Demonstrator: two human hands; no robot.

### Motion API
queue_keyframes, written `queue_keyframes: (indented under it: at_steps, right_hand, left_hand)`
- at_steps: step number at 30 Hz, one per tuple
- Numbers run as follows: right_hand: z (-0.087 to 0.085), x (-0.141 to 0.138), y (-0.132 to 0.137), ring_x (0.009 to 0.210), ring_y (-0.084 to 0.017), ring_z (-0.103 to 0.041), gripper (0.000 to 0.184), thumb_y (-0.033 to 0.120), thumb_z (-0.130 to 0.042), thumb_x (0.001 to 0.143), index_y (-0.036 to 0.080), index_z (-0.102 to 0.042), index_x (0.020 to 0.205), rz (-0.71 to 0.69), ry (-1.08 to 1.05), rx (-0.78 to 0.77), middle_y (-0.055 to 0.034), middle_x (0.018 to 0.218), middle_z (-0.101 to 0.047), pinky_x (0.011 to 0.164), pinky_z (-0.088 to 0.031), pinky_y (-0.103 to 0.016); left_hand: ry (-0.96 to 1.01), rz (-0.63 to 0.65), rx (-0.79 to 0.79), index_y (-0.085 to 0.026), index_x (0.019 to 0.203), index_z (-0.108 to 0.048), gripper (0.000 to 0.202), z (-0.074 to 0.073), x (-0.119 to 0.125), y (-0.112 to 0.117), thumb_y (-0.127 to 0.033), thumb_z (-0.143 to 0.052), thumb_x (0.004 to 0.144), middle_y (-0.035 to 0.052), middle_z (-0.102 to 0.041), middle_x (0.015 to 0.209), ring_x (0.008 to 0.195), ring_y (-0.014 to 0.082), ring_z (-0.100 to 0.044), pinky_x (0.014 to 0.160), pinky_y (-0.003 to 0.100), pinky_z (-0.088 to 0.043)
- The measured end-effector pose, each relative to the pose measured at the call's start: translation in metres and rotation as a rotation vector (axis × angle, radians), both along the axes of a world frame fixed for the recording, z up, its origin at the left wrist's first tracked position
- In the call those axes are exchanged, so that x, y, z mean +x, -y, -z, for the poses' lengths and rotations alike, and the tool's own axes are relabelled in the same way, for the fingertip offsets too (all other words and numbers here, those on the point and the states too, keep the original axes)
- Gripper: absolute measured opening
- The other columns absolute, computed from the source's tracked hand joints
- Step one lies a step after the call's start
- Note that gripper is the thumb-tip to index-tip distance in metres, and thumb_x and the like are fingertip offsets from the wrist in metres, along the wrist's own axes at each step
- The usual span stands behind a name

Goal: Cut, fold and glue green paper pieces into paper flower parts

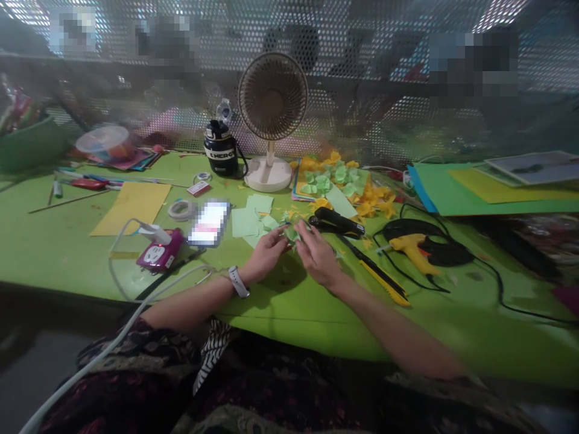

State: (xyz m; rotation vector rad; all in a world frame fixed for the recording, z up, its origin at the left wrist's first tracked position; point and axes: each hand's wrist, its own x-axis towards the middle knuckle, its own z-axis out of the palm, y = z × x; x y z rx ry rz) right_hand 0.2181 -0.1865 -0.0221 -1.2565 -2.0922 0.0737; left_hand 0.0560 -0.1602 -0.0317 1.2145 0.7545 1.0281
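Note:
My left hand [270, 252] pinches a small piece of light green paper [293, 234] above the front middle of the table. My right hand [319, 254] meets it from the other side, its fingers closed together against the same piece. Fingers cover much of the paper, so its exact shape cannot be made out. Just beyond my hands lie light green paper squares [245, 222] and small scraps. A black stapler [339, 223] rests close to my right hand, with a yellow and black utility knife [384, 282] nearer the front edge.
A fan [272, 96] and a dark bottle [221, 150] stand at the back, beside orange and green paper flowers [335, 175]. Left are a phone [208, 223], a tape roll [180, 209] and a purple power socket [160, 250]. A corded yellow glue gun [414, 252] lies right.

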Motion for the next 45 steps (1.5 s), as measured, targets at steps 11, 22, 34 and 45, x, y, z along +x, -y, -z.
queue_keyframes:
  at_steps: [11, 22, 34, 45]
  right_hand:
    - [-0.004, 0.013, -0.013, 0.083, -0.021, -0.069, 0.022, 0.023, -0.054, 0.086, 0.02, -0.074, 0.097, 0.09, -0.298, -0.162, -0.0061, 0.094, -0.075, 0.076, -0.056, -0.034]
    - [-0.013, 0.008, -0.01, 0.087, -0.022, -0.064, 0.013, 0.027, -0.061, 0.084, 0.021, -0.07, 0.091, 0.018, -0.363, -0.205, -0.0072, 0.093, -0.067, 0.081, -0.053, -0.038]
    - [-0.021, 0.009, -0.005, 0.097, -0.023, -0.062, 0.004, 0.023, -0.06, 0.086, 0.022, -0.062, 0.089, 0.011, -0.458, 0.042, -0.0083, 0.099, -0.063, 0.087, -0.053, -0.041]
    - [-0.009, 0.01, -0.007, 0.109, -0.027, -0.061, 0.013, 0.027, -0.06, 0.087, 0.022, -0.065, 0.098, -0.023, -0.23, 0.124, -0.0119, 0.114, -0.064, 0.095, -0.051, -0.048]
  left_hand:
    - [-0.28, -0.118, 0.193, -0.013, 0.105, -0.074, 0.028, 0.002, -0.008, -0.013, -0.026, -0.062, 0.084, 0.0078, -0.075, 0.091, 0.076, 0.0149, -0.066, 0.074, 0.029, -0.054]
    - [-0.564, -0.092, 0.383, -0.015, 0.08, -0.075, 0.014, -0.007, -0.011, -0.011, -0.017, -0.061, 0.077, 0.0053, -0.074, 0.078, 0.07, 0.0155, -0.063, 0.067, 0.027, -0.049]
    - [-0.155, -0.129, -0.127, -0.013, 0.075, -0.064, 0.03, -0.013, -0.009, -0.011, -0.041, -0.075, 0.072, 0.0018, -0.064, 0.071, 0.064, 0.0109, -0.057, 0.063, 0.026, -0.047]
    - [-0.117, -0.066, -0.137, -0.013, 0.078, -0.063, 0.031, -0.008, -0.008, -0.008, -0.042, -0.075, 0.072, 0.0013, -0.064, 0.073, 0.064, 0.0102, -0.056, 0.067, 0.028, -0.045]
